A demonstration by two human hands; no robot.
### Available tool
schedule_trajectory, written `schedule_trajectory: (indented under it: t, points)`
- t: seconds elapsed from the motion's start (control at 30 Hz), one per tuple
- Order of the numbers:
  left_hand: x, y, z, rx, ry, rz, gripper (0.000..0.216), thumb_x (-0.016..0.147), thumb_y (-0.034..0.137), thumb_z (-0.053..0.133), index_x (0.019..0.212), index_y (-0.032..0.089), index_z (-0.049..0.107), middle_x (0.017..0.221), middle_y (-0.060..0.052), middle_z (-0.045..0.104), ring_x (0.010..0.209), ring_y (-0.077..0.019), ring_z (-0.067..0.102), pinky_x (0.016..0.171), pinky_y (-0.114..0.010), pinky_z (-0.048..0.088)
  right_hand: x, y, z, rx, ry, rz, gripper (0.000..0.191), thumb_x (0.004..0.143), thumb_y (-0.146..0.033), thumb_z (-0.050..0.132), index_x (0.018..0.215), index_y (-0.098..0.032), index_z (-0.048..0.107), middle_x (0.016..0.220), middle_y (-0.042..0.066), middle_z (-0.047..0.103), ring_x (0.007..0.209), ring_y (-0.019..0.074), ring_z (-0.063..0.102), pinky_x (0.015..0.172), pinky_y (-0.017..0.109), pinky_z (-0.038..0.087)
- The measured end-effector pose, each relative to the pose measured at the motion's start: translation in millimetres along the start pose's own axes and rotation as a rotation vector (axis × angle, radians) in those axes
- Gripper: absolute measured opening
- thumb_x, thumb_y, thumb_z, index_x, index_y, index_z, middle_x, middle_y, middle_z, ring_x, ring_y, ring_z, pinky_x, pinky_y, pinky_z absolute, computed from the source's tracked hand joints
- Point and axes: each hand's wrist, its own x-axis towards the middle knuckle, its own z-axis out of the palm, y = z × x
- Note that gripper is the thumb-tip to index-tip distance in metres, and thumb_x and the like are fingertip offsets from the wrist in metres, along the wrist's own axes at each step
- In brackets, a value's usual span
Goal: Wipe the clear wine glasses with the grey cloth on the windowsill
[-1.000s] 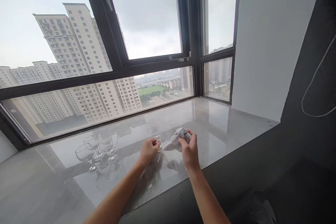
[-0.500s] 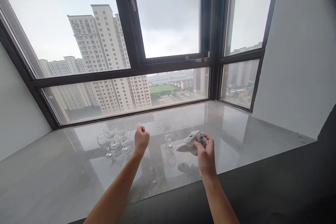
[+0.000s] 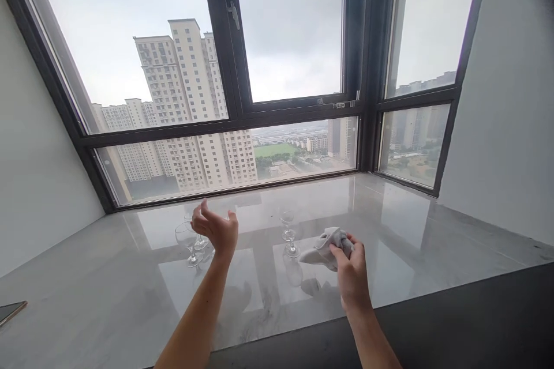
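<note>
My left hand [image 3: 216,229] is raised above the sill with its fingers and thumb apart, holding nothing. It is in front of a group of clear stemmed glasses [image 3: 186,236] and hides part of them. Between my two hands, a single stemmed glass [image 3: 292,242] stands upright on the glossy surface, touched by neither. A crumpled light grey cloth [image 3: 331,240] is pinched between the thumb and fingers of my right hand [image 3: 351,262]. One end of the cloth hangs out to the left, toward the single glass.
The glasses stand on a shiny grey stone windowsill [image 3: 121,277] that mirrors the window. Its front edge runs below my wrists. Dark window frames [image 3: 242,121] rise behind, with a white wall [image 3: 497,144] at right. A dark flat object [image 3: 12,311] lies at far left.
My left hand has opened from a fist and moved left, in front of the grouped glasses. My right hand still grips the cloth. The view has shifted, so the scene sits further right.
</note>
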Motion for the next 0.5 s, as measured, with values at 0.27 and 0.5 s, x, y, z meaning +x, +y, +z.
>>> schedule_trajectory:
  t: [0.27, 0.5]
  points:
    - [0, -19, 12, -0.043, -0.012, -0.174, 0.092, 0.067, 0.021, 0.072, 0.146, 0.018, 0.023, 0.137, -0.018, 0.032, 0.131, -0.0378, 0.033, 0.109, -0.055, 0.028, -4, -3, 7, 0.01, -0.004, -0.037, 0.061, 0.073, -0.049, 0.068, 0.125, -0.022, 0.048, 0.119, 0.011, 0.06, 0.104, 0.0274, 0.059, 0.088, 0.042, 0.048]
    - [-4, -20, 9, -0.114, -0.019, -0.078, 0.083, 0.069, 0.006, 0.061, 0.145, 0.018, 0.03, 0.129, -0.016, 0.034, 0.128, -0.0346, 0.035, 0.109, -0.057, 0.031, -6, -4, 8, 0.01, -0.015, -0.048, 0.061, 0.074, -0.05, 0.068, 0.124, -0.021, 0.048, 0.117, 0.011, 0.061, 0.103, 0.027, 0.059, 0.088, 0.042, 0.047]
